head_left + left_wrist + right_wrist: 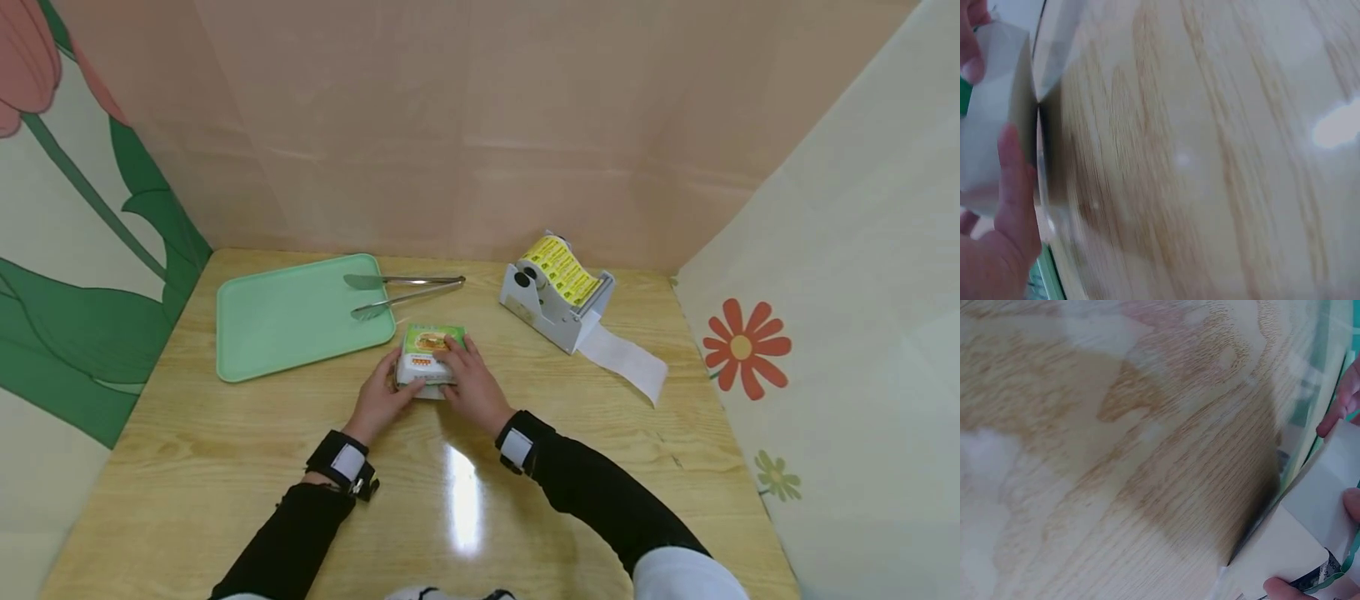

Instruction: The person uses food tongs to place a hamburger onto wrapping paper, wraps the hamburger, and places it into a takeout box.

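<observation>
A small burger box (423,367) with a green and white printed lid and a burger picture sits on the wooden table in the head view. My left hand (377,402) holds its left side, thumb along the front. My right hand (480,390) grips the right side, with fingers over the lid and the thumb low at the front. From the left wrist, the plain white side of the box (999,106) shows beside my left thumb. The right wrist view has a pale front flap (1279,547) sticking out near my right thumb (1285,590). The inside of the box is mostly hidden.
Behind and left lies a mint-green tray (300,317), with metal tongs (423,281) lying across its right edge. A label dispenser (558,292) with a yellow sticker roll stands back right, a white paper strip (626,362) trailing from it. Fabric walls border the table (420,517).
</observation>
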### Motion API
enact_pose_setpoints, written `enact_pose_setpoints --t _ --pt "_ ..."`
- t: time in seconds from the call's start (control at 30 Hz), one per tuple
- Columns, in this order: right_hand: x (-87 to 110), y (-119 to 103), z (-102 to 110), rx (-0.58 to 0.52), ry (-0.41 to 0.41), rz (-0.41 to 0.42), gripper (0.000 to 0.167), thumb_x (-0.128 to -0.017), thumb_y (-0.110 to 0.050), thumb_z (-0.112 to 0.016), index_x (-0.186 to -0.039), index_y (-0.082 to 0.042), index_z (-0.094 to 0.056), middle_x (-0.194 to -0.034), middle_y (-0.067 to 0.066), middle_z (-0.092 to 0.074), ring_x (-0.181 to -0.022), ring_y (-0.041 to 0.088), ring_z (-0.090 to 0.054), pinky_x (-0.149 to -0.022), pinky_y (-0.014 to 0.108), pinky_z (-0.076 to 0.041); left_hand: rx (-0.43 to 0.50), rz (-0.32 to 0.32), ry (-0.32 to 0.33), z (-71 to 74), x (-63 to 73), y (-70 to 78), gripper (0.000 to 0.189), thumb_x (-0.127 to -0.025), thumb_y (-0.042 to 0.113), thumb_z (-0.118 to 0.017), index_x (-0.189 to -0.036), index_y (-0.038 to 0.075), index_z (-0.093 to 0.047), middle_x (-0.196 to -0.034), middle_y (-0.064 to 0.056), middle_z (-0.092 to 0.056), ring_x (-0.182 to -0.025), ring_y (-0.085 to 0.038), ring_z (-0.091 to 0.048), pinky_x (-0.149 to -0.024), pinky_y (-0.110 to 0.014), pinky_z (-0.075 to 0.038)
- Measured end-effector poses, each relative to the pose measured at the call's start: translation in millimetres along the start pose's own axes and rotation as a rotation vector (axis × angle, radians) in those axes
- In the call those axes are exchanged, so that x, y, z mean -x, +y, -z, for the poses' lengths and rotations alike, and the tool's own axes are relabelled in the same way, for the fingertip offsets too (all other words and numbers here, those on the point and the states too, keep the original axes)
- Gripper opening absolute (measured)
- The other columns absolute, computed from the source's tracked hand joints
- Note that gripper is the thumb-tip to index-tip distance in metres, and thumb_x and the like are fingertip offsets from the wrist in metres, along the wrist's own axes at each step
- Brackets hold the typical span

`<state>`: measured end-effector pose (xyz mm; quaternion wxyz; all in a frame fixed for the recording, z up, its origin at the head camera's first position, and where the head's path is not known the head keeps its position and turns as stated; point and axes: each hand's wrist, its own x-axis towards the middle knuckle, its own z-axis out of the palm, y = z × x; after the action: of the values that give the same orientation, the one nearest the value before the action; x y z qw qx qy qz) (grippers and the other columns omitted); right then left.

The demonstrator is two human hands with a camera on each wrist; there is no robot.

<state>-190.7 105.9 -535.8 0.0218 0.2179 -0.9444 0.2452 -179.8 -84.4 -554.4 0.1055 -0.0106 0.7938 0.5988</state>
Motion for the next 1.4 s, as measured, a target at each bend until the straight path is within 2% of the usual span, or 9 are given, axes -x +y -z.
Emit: enact_pose_setpoints --t 0.17,0.27,0.47,0.57,0.7,0.93,1.1,1.23,1.4 --pt "0.7 0 -1 -0.025 0.004 -0.006 0.058 -0.080 -0.014 -0.074 -0.133 -0.014 -0.049 -0.151 0.014 -0.034 -0.142 0.038 -0.021 -0.111 0.048 -0.030 -0.107 -0.040 0.087 -5.0 0.2 1.3 0.073 -0.085 0.032 -0.070 -0.145 0.017 -0.033 -0.129 -0.022 -0.056 -0.060 -0.023 -0.062 -0.052 -0.027 -0.051" --pt "1.9 2 -2 -0.048 0.014 -0.011 0.061 -0.081 -0.020 -0.075 -0.135 -0.016 -0.048 -0.153 0.014 -0.030 -0.143 0.039 -0.019 -0.108 0.051 -0.033 -0.164 -0.068 0.116 -6.0 0.0 1.8 0.071 -0.085 0.033 -0.069 -0.144 0.017 -0.035 -0.125 -0.022 -0.059 -0.060 -0.022 -0.062 -0.052 -0.027 -0.050" --pt "4.8 5 -6 -0.096 0.044 -0.045 0.054 -0.088 -0.030 -0.067 -0.137 -0.021 -0.046 -0.156 0.024 -0.009 -0.142 0.041 -0.019 -0.105 0.051 -0.037 -0.275 -0.115 0.170 -5.7 -0.6 -1.7 0.070 -0.084 0.040 -0.068 -0.143 0.013 -0.039 -0.122 -0.023 -0.061 -0.094 -0.029 -0.065 -0.073 -0.038 -0.052" --pt "5.5 4 -6 -0.115 0.042 -0.074 0.052 -0.090 -0.028 -0.065 -0.138 -0.020 -0.045 -0.155 0.025 -0.011 -0.140 0.041 -0.024 -0.104 0.051 -0.038 -0.287 -0.110 0.172 -5.6 -0.3 -3.2 0.072 -0.084 0.041 -0.068 -0.143 0.011 -0.039 -0.121 -0.024 -0.061 -0.102 -0.031 -0.064 -0.079 -0.042 -0.053" --pt "5.2 2 -6 -0.117 0.043 -0.088 0.057 -0.090 -0.026 -0.066 -0.140 -0.017 -0.041 -0.154 0.023 -0.018 -0.139 0.039 -0.027 -0.104 0.049 -0.039 -0.274 -0.095 0.171 -6.0 0.2 -3.2 0.074 -0.083 0.041 -0.069 -0.143 0.011 -0.038 -0.120 -0.025 -0.062 -0.101 -0.033 -0.065 -0.079 -0.042 -0.054" --pt "3.8 4 -9 -0.130 0.035 -0.115 0.070 -0.088 -0.026 -0.068 -0.147 -0.016 -0.033 -0.157 0.019 -0.014 -0.140 0.037 -0.027 -0.105 0.047 -0.039 -0.242 -0.090 0.164 -6.4 -0.6 -0.8 0.076 -0.082 0.035 -0.072 -0.144 0.011 -0.035 -0.121 -0.028 -0.060 -0.106 -0.036 -0.063 -0.085 -0.043 -0.053" --pt "-0.9 10 -10 -0.301 0.041 -0.254 0.093 -0.080 -0.029 -0.076 -0.152 -0.015 -0.018 -0.158 0.022 -0.002 -0.139 0.042 -0.024 -0.109 0.050 -0.032 -0.233 -0.096 0.167 -5.5 -1.7 1.6 0.080 -0.080 0.031 -0.074 -0.147 0.016 -0.033 -0.121 -0.024 -0.062 -0.111 -0.033 -0.060 -0.088 -0.044 -0.051" --pt "-5.7 16 -9 -0.458 -0.018 -0.334 0.105 -0.077 -0.034 -0.078 -0.153 -0.012 -0.008 -0.157 0.018 -0.014 -0.141 0.036 -0.025 -0.113 0.048 -0.025 -0.234 -0.094 0.154 -4.6 -2.2 3.0 0.079 -0.080 0.030 -0.074 -0.147 0.016 -0.034 -0.125 -0.022 -0.060 -0.110 -0.030 -0.061 -0.084 -0.039 -0.053" --pt "-7.1 4 10 -0.739 -0.111 -0.411 0.082 -0.096 -0.040 -0.051 -0.153 -0.009 0.000 -0.157 0.018 -0.015 -0.144 0.032 -0.018 -0.116 0.048 -0.016 -0.237 -0.092 0.145 -2.8 -2.6 4.1 0.079 -0.081 0.032 -0.073 -0.147 0.016 -0.034 -0.127 -0.022 -0.059 -0.108 -0.029 -0.063 -0.081 -0.036 -0.055"
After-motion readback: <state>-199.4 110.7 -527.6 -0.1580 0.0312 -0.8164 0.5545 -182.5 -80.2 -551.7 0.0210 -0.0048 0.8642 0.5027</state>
